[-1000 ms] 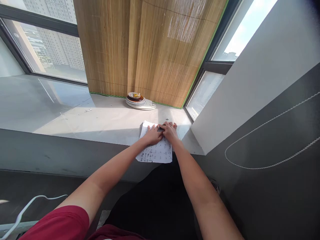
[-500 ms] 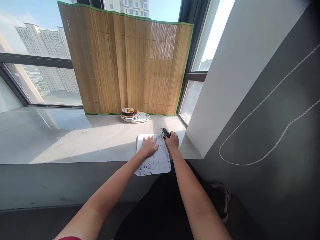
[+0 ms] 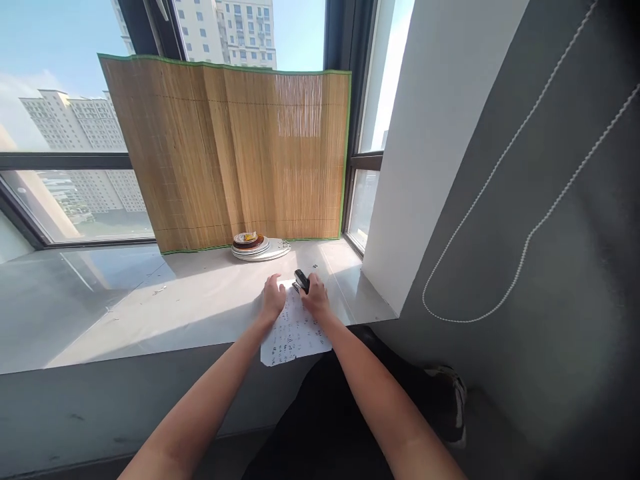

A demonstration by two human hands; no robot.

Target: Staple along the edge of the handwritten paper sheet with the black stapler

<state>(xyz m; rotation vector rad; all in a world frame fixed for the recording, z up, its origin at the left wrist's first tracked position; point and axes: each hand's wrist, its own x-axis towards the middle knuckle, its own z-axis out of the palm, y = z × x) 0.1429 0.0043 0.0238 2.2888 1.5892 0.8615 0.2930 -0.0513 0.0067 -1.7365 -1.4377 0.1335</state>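
A sheet of paper [image 3: 295, 333] with handwriting lies on the window sill, its near end hanging past the sill's front edge. At the paper's upper left edge rests my left hand [image 3: 273, 298], fingers apart and curved, holding nothing. My right hand [image 3: 315, 296] is closed around a black stapler [image 3: 301, 280], which sits over the paper's top edge and points up and to the left. My palm and fingers hide the stapler's rear part.
Stacked plates [image 3: 250, 247] stand on the sill [image 3: 200, 287] beyond the hands, before a bamboo mat [image 3: 240, 160] leaning on the window. A beaded cord [image 3: 525, 247] hangs at the right. Small bits lie on the sill.
My left hand has moved from the paper's middle to its upper left edge. The stapler in my right hand has come left over the paper's top. The camera view has shifted.
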